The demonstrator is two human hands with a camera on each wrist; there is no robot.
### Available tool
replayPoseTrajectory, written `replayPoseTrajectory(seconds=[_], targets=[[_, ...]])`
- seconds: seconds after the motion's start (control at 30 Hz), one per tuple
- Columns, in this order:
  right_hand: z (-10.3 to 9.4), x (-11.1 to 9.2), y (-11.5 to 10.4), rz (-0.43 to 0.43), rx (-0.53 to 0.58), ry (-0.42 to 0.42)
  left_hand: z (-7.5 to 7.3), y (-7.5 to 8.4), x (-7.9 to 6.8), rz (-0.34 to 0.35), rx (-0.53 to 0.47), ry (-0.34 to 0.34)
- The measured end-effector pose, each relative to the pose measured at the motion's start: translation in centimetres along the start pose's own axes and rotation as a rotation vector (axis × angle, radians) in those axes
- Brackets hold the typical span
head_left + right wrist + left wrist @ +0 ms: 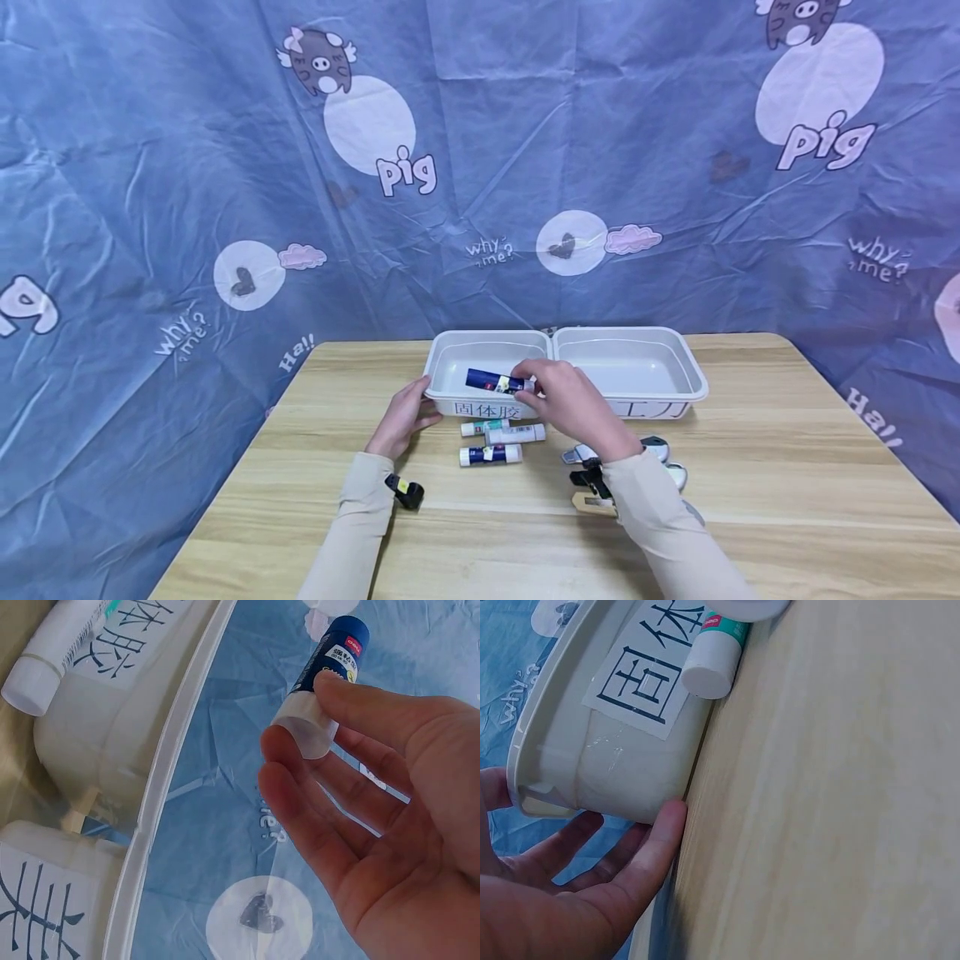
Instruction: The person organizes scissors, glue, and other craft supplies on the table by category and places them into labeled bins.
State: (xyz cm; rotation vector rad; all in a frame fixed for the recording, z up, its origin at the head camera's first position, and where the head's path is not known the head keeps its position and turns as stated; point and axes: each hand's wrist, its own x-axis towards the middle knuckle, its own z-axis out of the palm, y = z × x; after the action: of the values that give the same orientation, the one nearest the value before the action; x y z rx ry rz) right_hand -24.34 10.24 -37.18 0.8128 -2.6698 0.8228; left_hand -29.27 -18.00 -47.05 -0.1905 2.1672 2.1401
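Observation:
My right hand (566,400) pinches a dark blue glue stick (491,381) by its white-capped end, over the left white plastic bin (487,337). In the right wrist view, thumb and fingertips grip the stick's translucent white cap (304,724). My left hand (405,417) rests against that bin's left end, fingertips at its side and low front corner with fingers fairly straight. In front of the bin lie a green-labelled glue stick (483,427), a white one (517,434) and a blue one with white ends (491,455).
A second white bin (686,367) stands directly right of the first, and both carry printed Chinese labels on their fronts. Several utility knives (592,502) lie under and beside my right forearm. A blue printed cloth (480,167) hangs behind the wooden table (300,517).

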Motion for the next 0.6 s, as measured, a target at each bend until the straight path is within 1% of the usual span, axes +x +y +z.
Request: replayPoseTrajectory(seconds=[0.27, 0.6], targets=[[-0.1, 0.2, 0.5, 0.038, 0.023, 0.022, 0.0, -0.1, 0.2, 0.008, -0.008, -0.007], [0.8, 0.4, 1.3, 0.054, 0.027, 0.034, 0.0, -0.2, 0.2, 0.019, 0.013, -0.006]])
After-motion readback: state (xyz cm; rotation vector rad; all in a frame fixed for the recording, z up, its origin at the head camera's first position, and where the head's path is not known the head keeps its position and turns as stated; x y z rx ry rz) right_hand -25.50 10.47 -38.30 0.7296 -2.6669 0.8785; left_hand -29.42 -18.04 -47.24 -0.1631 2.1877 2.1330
